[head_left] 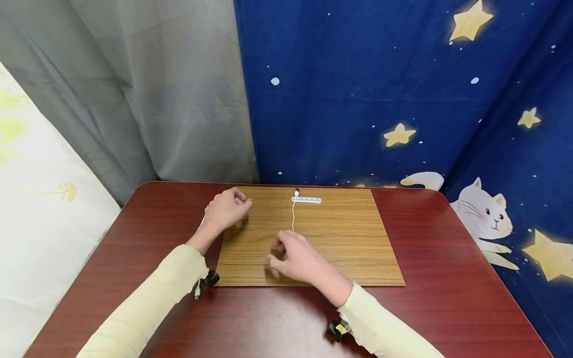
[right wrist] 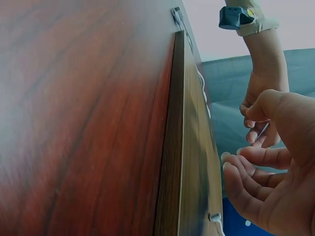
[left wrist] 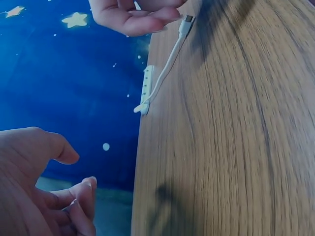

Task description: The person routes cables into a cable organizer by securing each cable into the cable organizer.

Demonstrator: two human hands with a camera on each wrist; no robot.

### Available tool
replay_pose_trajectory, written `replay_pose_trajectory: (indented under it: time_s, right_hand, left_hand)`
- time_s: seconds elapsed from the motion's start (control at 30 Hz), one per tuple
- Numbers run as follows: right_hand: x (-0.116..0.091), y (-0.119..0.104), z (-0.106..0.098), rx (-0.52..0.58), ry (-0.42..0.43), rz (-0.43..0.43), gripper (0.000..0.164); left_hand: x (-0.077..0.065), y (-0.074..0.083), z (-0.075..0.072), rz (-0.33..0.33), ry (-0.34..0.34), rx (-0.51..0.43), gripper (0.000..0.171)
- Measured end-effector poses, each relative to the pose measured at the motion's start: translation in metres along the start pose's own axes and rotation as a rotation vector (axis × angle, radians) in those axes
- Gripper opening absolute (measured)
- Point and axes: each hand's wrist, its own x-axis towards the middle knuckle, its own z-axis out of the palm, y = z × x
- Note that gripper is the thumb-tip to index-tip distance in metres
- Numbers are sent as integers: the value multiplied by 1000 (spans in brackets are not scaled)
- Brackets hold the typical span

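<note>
A white charging cable [head_left: 293, 214] runs from a pale slotted cable holder [head_left: 311, 200] at the board's far edge toward me. Its near plug [left wrist: 186, 25] lies on the wood-grain board [head_left: 349, 238], close to the fingertips of my right hand [head_left: 295, 256]. That hand hovers over the board with fingers bent loosely and nothing between them. Above the board's far left part is my left hand [head_left: 226, 211], its fingers relaxed and empty, thumb apart from the fingertips. The cable's other plug [head_left: 297, 192] sticks up at the holder's left end.
A second white cable lies along the board's left edge, partly hidden by my left arm, its USB plug [head_left: 197, 291] showing near the board's front left corner. The board rests on a dark red table [head_left: 277, 323]. Grey and blue star-patterned curtains [head_left: 349, 89] hang behind.
</note>
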Motion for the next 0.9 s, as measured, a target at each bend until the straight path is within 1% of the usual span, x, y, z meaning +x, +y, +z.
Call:
replay_pose_trajectory:
  time_s: [0.17,0.37,0.73,0.9]
  right_hand:
    - [1,-8,4,63,-18,-17,24]
    - [4,-14,7,118,-29,-11,18]
    - [7,-20,10,101,-38,-19,17]
    - [8,-22,11,69,-40,-27,17]
  left_hand:
    - [-6,-9,-11,-13,-18,9,32]
    - [-13,-20,-22,1,-33,34,32]
    - [-25,-35,-46,34,-70,72,33]
    - [-28,-43,-54,21,-87,82,34]
